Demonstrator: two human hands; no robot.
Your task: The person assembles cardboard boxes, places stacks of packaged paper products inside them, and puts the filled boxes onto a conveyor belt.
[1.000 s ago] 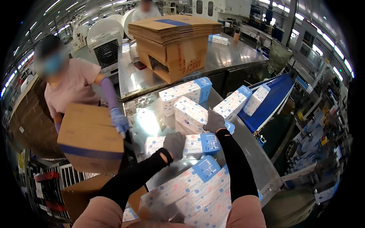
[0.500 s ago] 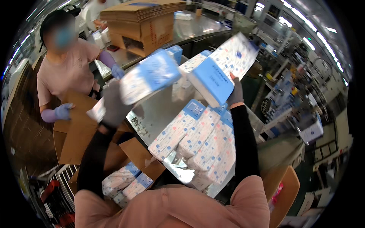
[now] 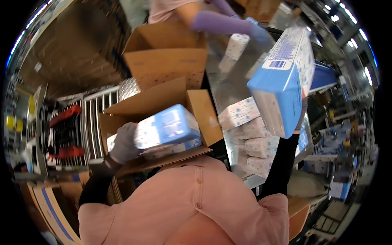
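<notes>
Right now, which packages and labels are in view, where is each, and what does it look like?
Blue-and-white soft plastic pack: in the left hand, over the open brown cardboard box.
Larger blue-and-white pack: raised in the right hand, hand hidden behind it.
White barcode label: on that pack's top.
White wrapped packs: stacked on the metal table.

1. Blue-and-white plastic-wrapped rectangular tissue pack point(image 3: 165, 128): lying tilted in the open brown cardboard box point(image 3: 163, 106), gripped at its left end.
2. Second, matching blue-and-white pack point(image 3: 283, 77): held upright, raised above the steel table.
</notes>
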